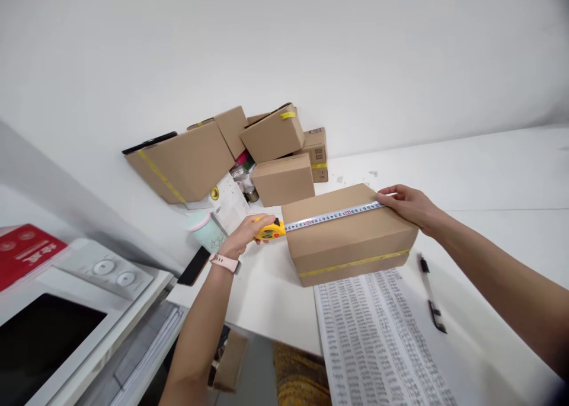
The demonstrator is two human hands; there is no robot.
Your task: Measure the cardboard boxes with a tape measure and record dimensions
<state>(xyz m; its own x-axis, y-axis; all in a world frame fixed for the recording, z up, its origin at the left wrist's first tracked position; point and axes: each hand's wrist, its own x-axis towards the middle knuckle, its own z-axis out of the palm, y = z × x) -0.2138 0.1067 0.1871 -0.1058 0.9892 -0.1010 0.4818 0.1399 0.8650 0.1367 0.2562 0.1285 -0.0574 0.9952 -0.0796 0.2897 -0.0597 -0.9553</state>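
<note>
A closed cardboard box [342, 240] with a yellow tape strip along its front side rests on the white table. Wrapped round the yellow case of a tape measure [270, 230] is my left hand [244, 233], just off the box's left edge. The tape's blade [329, 217] lies stretched across the box top. At the far right end my right hand [406, 205] pinches the blade's tip against the box, thumb on top and fingers over the back edge. Under the box's front edge lies a printed sheet [373, 341] covered in rows of writing.
Several cardboard boxes [284, 178] are piled against the wall at the back. A pen [431, 293] lies right of the sheet. On the left are a mint cup [207, 231], a dark phone-like slab [194, 266] and a white microwave [57, 323]. The table's front edge [275, 336] is near.
</note>
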